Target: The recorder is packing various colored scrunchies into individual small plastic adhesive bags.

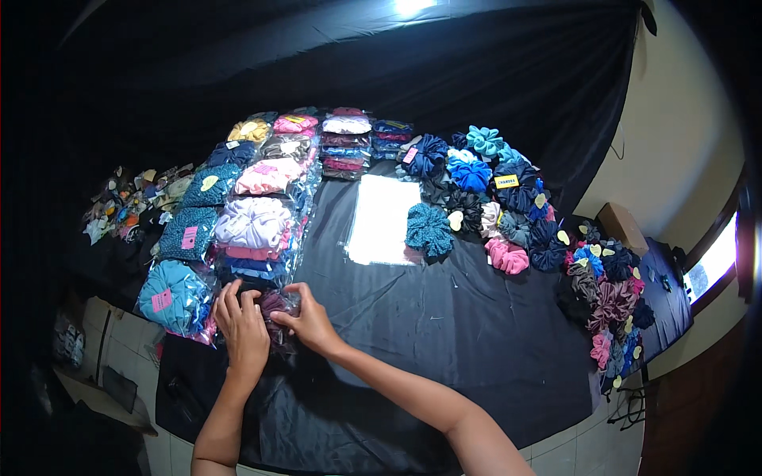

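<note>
Glossy, plastic-wrapped maroon fabric between left hand and right hand

Glossy plastic packets, cloth scrunchies

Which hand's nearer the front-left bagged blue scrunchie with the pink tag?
Left. The left hand is close by the right side of the bagged blue scrunchie; the right hand is farther right, beyond the dark maroon packet.
</note>
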Demonstrator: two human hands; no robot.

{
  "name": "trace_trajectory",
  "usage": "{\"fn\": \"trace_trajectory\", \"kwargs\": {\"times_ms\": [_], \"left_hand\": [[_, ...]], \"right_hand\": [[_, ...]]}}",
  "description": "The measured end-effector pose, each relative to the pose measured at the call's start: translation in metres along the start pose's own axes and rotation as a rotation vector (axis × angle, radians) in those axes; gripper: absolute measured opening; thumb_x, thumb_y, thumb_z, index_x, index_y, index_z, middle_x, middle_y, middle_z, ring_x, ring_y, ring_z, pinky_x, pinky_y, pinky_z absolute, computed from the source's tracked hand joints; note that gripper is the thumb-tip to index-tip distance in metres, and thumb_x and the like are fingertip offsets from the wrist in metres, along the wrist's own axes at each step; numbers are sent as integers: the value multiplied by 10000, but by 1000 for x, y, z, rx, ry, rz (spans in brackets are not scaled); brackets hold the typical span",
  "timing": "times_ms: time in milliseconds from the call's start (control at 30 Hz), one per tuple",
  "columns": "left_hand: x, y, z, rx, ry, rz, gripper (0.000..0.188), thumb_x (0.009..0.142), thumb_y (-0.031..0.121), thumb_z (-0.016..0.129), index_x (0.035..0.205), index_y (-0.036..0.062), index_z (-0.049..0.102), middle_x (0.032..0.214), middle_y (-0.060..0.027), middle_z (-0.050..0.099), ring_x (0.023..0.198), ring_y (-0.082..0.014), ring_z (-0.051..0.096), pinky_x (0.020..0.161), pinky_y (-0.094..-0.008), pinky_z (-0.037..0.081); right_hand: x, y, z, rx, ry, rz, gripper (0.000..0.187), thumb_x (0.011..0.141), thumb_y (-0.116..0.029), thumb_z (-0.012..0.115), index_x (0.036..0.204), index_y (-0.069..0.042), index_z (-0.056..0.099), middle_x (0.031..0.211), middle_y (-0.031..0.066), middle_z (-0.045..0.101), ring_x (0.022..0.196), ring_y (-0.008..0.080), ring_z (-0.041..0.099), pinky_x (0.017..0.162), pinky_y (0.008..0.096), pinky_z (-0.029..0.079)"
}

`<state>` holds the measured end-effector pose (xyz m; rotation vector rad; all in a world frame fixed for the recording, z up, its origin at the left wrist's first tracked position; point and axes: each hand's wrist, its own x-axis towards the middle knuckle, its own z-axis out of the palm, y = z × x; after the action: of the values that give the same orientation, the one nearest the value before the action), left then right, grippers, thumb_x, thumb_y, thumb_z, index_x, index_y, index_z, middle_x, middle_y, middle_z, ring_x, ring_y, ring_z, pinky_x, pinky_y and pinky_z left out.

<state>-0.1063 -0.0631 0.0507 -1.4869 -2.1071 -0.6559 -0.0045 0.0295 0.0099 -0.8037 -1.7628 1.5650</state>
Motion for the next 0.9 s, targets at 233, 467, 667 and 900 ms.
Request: {"fn": "trace_trajectory", "kwargs": {"times_ms": [233, 467, 667, 900], "left_hand": [[-10, -18, 18, -150, -185, -117, 229, 878, 82, 554, 1095, 21, 511, 1134, -163, 491, 1142, -350, 452, 974, -485, 338], [-12, -21, 26, -123, -189, -152, 248, 865, 77, 554, 1098, 16, 493, 1121, -189, 479, 1119, -371, 453, 949, -490, 346], [-9, -26, 27, -95, -247, -170, 241, 866, 79, 538, 1093, 13, 487, 1113, -201, 471, 1115, -379, 455, 939, -497, 348], [-4, -15, 17, -119, -49, -50, 168, 877, 69, 535, 1042, 42, 533, 1133, -150, 504, 1121, -332, 470, 970, -476, 327]], "right_hand": [[8, 14, 22, -36, 58, -110, 578, 839, -212, 758, 1246, -31, 390, 734, 118, 627, 592, 154, 615, 531, 310, 484], [-3, 12, 4, -164, 17, -164, 459, 904, -136, 652, 1278, -38, 406, 813, 128, 605, 717, 219, 625, 657, 355, 494], [-10, 24, 4, -259, -90, -255, 362, 899, -128, 641, 1237, -59, 530, 922, 120, 534, 823, 247, 539, 781, 352, 461], [-11, 17, -33, -216, -174, -299, 383, 915, -109, 623, 1289, -85, 547, 1011, 118, 572, 950, 232, 591, 847, 342, 487]]}}
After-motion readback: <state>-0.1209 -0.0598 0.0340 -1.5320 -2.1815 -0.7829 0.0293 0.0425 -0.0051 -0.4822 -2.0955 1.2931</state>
